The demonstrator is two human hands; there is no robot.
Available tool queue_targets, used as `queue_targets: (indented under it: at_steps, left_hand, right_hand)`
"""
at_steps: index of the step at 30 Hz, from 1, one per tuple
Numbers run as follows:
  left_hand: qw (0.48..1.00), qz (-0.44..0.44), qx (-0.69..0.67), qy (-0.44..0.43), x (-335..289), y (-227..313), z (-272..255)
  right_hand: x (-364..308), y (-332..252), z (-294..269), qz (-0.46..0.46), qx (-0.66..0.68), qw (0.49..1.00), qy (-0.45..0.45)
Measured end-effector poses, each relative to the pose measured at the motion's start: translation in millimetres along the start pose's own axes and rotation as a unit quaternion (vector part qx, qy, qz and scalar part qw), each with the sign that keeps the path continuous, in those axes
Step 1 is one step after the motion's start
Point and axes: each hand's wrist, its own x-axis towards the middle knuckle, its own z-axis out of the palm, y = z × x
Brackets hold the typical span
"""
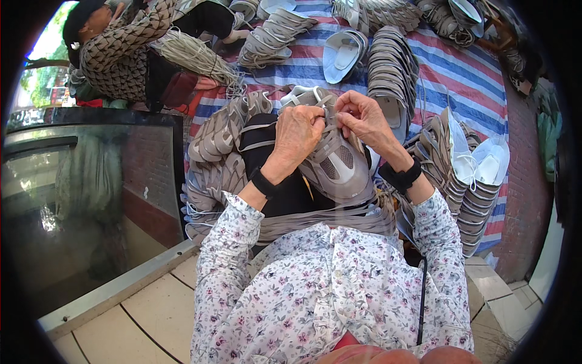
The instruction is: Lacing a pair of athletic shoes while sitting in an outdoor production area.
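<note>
A grey-beige shoe upper (341, 165) with mesh panels rests toe toward me over my dark-clothed lap. At its lacing area my left hand (297, 138) is closed in a pinch on a flat beige shoelace (257, 146), whose loose loop hangs to the left. My right hand (367, 123) is across from it, thumb and forefinger pinched together close above the eyelets. Whatever lies between those right fingertips is too small to make out. A bundle of beige laces (315, 225) lies across my lap, between the shoe upper and my flowered shirt.
Stacked shoe uppers (219, 130) lie to my left, and another nested stack (393, 73) stands ahead. More uppers with pale linings (485, 167) are at right. A striped sheet (454, 73) spreads beneath. Another person (124, 57) sits at far left, behind a dark glass panel (91, 194).
</note>
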Motion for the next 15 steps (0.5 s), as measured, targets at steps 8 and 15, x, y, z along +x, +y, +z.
queue_targets:
  at_steps: [8, 15]
  left_hand:
    - [0.998, -0.008, -0.056, 0.021, -8, -5, 2]
    - [0.998, -0.012, -0.068, -0.011, -7, -3, 0]
  right_hand:
    - [-4, -10, 14, -0.029, -0.136, 0.990, -0.004]
    - [12, -12, -1, 0.044, -0.084, 0.994, -0.058]
